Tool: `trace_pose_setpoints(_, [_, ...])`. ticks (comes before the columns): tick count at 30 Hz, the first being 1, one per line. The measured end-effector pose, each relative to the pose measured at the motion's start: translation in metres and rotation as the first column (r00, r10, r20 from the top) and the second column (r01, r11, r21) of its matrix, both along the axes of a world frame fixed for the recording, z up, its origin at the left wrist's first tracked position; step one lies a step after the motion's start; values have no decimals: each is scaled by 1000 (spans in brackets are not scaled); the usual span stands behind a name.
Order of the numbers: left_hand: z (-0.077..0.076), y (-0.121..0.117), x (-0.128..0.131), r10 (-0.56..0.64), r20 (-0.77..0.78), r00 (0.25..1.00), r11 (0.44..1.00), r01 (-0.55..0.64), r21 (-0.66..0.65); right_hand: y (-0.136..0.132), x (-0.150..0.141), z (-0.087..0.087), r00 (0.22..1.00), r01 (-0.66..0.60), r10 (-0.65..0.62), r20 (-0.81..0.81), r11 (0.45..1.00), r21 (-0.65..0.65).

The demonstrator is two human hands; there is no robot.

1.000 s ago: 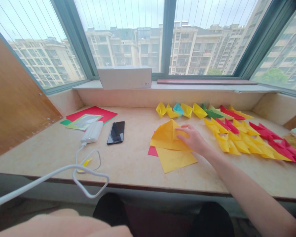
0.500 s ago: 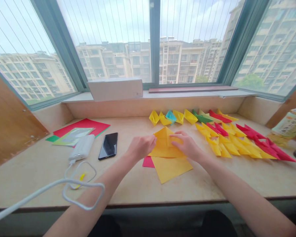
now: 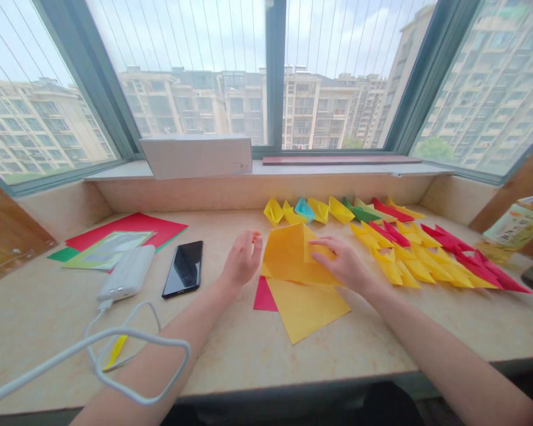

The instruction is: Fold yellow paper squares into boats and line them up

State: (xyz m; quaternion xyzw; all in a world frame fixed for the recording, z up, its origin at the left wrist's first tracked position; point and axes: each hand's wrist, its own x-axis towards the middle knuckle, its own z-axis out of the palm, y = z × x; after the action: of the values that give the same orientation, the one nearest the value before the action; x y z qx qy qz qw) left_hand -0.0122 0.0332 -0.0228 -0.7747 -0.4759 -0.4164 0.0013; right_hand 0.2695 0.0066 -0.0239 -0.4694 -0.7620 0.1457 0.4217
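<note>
A yellow sheet of folding paper [image 3: 286, 251], with a folded flap along its right side, is raised at a slant in front of me. My right hand [image 3: 344, 263] pinches its right side, thumb and fingers over the flap. Just off the left edge, my left hand [image 3: 242, 259] is apart from the sheet, fingers loosely bent with nothing in them. Beneath it lie a flat yellow sheet [image 3: 308, 310] and a red sheet [image 3: 265, 296], partly covered.
Folded paper boats [image 3: 430, 263] in several colours stand in rows at right, near a bottle [image 3: 519, 228]. On the left are a phone [image 3: 184, 269], a white power bank [image 3: 128, 273], its cable [image 3: 148, 334] and red paper [image 3: 133, 228]. A white box [image 3: 198, 157] rests on the sill.
My left hand has let go of the yellow sheet's left edge and drawn away leftward. My right hand keeps its hold, and the sheet's left part has opened out from its peaked shape.
</note>
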Motion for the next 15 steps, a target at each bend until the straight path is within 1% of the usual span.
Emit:
trace_pose_setpoints(3, [-1,-4,5,-105,49,993,979,112,-171,0,-1,-1,999,-17,17,-29,1000,4])
trace_pose_setpoints(5, [1,-9,9,-161,54,985,962,169,-212,1,-1,-1,999,-25,25,-41,1000,-7])
trace_pose_setpoints(10, [6,-22,14,-209,59,976,962,216,-168,1,-2,-2,994,-53,50,-95,998,-33])
trace_pose_setpoints(15, [11,-32,14,-286,10,958,949,285,-136,-5,-2,1,989,-84,78,-126,995,-48])
